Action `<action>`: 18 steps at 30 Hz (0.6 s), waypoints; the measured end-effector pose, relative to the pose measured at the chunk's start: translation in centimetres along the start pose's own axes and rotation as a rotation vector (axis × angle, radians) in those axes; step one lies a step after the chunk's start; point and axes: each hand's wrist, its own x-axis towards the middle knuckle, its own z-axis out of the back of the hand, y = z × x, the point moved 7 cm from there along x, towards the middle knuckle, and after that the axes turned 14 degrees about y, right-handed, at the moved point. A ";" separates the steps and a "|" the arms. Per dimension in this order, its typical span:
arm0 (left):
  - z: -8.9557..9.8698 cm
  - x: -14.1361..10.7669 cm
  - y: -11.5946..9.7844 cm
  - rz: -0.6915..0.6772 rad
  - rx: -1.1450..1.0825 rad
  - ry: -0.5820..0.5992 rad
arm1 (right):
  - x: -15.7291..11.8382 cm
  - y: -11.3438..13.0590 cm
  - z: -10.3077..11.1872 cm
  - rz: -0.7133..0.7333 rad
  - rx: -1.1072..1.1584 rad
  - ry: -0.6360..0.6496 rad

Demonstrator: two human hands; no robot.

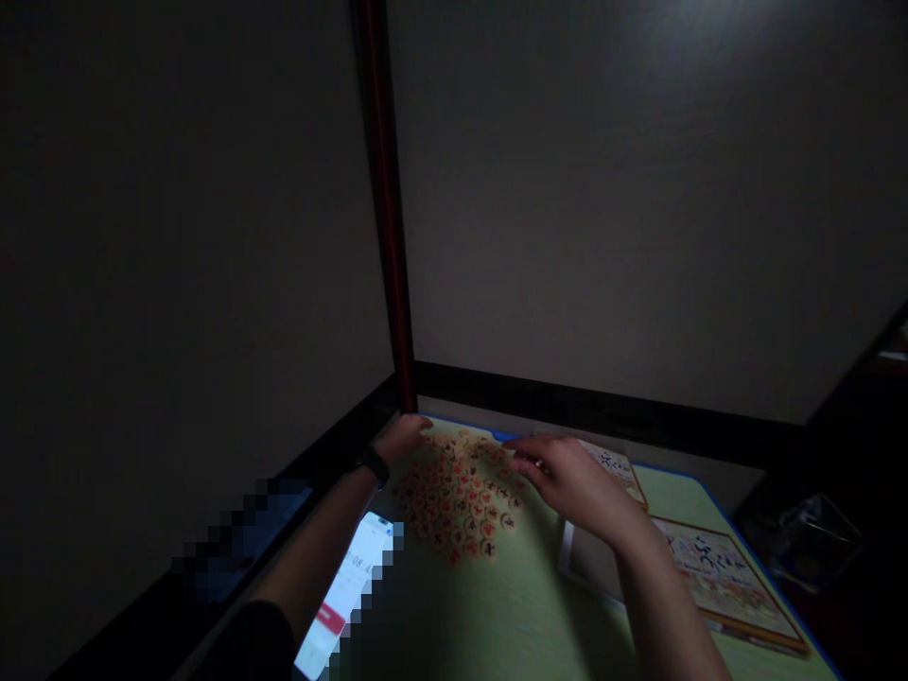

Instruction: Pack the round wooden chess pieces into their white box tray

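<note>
The big bunch of round game pieces (461, 497), too many to count, lies on the green table (497, 605), stretching away toward the wall, between the open left hand (401, 437) and open right hand (567, 478), both holding nothing.

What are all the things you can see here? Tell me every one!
round game pieces: many, pale with red or black marks, packed in a cluster on the table between the hands
table: one, light green top with blue edge, lower middle
phone: one, lit white screen with a red bar, left of the pieces beside the left arm
printed boxes: two, pale with orange borders, right side of the table
white sheet: one, under the right wrist
pole: one, dark red, upright in the wall corner
clear bag: one, far right, off the table
watch: one, black, left wrist
left hand: at the far left edge of the pieces
right hand: fingers spread at their right edge
</note>
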 end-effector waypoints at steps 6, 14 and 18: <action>-0.7 0.5 -1.7 -0.025 0.083 0.060 | -0.1 -0.2 0.1 -0.006 -0.005 0.015; -1.2 0.6 -4.2 -0.083 0.161 0.149 | 0.1 -0.6 0.1 -0.016 -0.003 0.022; -1.8 0.7 -4.3 -0.056 0.179 0.150 | 0.1 -0.7 0.0 -0.020 0.014 0.026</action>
